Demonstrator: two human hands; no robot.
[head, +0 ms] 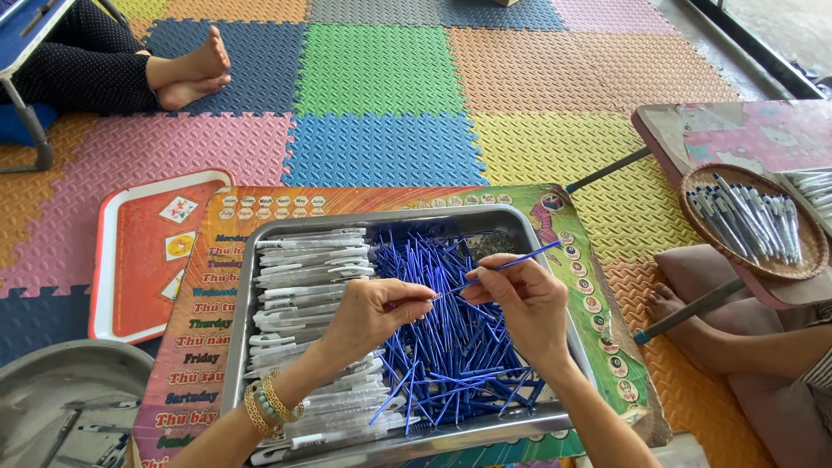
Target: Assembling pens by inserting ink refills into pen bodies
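Here, both hands meet above a shallow metal tray (511,221). The right hand (520,303) pinches a thin blue refill (511,263) that slants up to the right; the left hand (377,312), fingertips closed, grips a tiny part at the refill's lower end. Below lies a loose heap of blue refills (442,347), with white pen barrels (299,286) stacked on the left. The tray rests on a colourful printed board (195,347) with round stickers along its right edge, over ridged foam mats (381,69).

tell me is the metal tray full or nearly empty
Full. The metal tray holds stacked white pen barrels on its left side and a dense heap of blue ink refills on its right, covering its bottom.
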